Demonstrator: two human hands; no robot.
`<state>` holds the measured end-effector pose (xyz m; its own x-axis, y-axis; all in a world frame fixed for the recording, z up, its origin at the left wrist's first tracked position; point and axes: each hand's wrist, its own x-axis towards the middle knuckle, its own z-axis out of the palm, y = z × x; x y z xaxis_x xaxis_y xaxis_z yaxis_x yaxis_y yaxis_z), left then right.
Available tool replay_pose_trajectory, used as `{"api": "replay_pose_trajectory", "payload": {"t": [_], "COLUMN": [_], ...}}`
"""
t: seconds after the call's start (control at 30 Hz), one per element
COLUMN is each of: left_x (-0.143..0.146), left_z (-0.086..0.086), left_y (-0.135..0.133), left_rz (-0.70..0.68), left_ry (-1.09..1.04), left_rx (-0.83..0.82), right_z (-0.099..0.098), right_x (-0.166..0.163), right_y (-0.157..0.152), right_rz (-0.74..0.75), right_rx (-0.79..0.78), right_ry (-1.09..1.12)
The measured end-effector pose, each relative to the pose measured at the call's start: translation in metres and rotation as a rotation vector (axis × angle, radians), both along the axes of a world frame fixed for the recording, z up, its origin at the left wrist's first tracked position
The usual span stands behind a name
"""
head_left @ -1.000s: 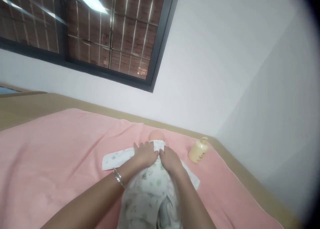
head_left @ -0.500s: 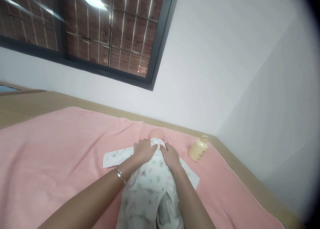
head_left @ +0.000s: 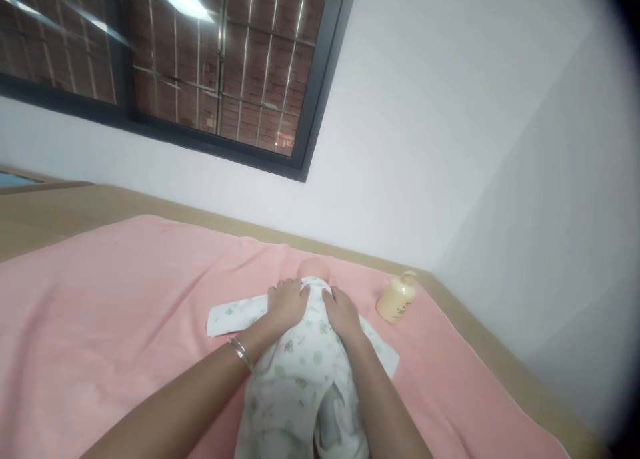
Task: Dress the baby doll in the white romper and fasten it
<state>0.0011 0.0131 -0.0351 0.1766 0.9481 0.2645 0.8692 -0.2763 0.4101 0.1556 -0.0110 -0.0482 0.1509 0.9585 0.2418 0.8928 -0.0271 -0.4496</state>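
A baby doll lies on a pink towel, only the bare top of its head showing. A white garment with small green prints covers its body, and one sleeve spreads out to the left. My left hand, a bracelet on its wrist, rests on the garment near the doll's neck with fingers curled over the cloth. My right hand lies close beside it on the other side of the collar, fingers bent onto the fabric.
A pale yellow bottle lies on the towel to the right of the doll. The towel covers a tan surface set in a corner of white walls. A dark-framed window is above left.
Both hands have shifted slightly on the garment near the collar, drawing the cloth a little higher around the doll's neck. The view barely moved.
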Motion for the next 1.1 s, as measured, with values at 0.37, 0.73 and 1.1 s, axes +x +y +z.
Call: {"api": "replay_pose_trajectory", "payload": {"t": [0.37,0.73,1.1], "left_x": [0.0002,0.001,0.0008], "left_z": [0.0012,0.005,0.0017], "left_y": [-0.0002,-0.0013,0.0006], "left_rz": [0.004,0.013,0.014], "left_ry": [0.021,0.029,-0.001], "left_rx": [-0.012,-0.033,-0.003], "right_z": [0.0,-0.0003,-0.0015], "right_x": [-0.0002,0.0009,0.001], "right_y": [0.0012,0.0015,0.0013], "right_rz": [0.01,0.006,0.007], "right_rx": [-0.009,-0.003,0.018], "right_ry": [-0.013,-0.03,0.005]}}
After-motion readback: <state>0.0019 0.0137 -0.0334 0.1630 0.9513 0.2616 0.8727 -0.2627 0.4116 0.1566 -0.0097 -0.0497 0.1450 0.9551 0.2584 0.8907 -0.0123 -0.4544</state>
